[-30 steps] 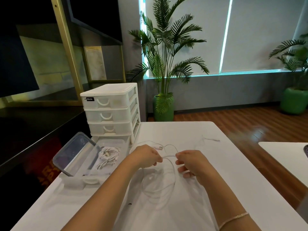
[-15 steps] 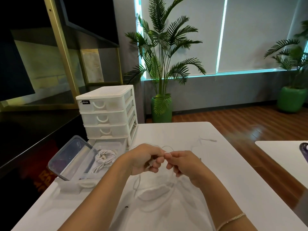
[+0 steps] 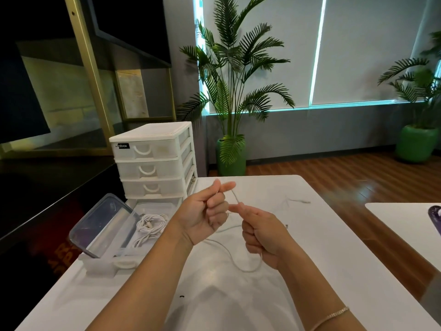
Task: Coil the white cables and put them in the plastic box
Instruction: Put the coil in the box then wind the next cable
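Slack loop: the white cable (image 3: 235, 260) droops from my hands onto the worktop (image 3: 322, 271) at about 6 o'clock of my fists, one curved run lying flat, not yet gathered.

Right grip: my right hand (image 3: 265, 235) is closed in a fist around the cable, thumb and forefinger pinching a short taut stretch that rises toward 11 o'clock.

Left grip: my left hand (image 3: 205, 215) is curled, palm toward me, forefinger and thumb pinched on the upper end of that same stretch (the plug itself I cannot make out).

Step in hand: I judge this the start of a coil, with the first turn being set between the two hands and most of the length loose below.

Next move calls for: drawing the slack up in even loops over the left fingers, keeping light tension so the thin cord does not kink or slip off.

Plastic box: at 9 o'clock of my left hand, the plastic box (image 3: 100, 265) sits open on the worktop, its clear lid (image 3: 100, 225) tilted up, with coiled cables (image 3: 149, 229) already inside.

Loose cable: at 2 o'clock, farther across the worktop, another thin cable (image 3: 294, 201) lies uncoiled.

Drawer unit: at 11 o'clock, behind the box, a white drawer unit (image 3: 152, 161) stands with its three upper drawers shut.
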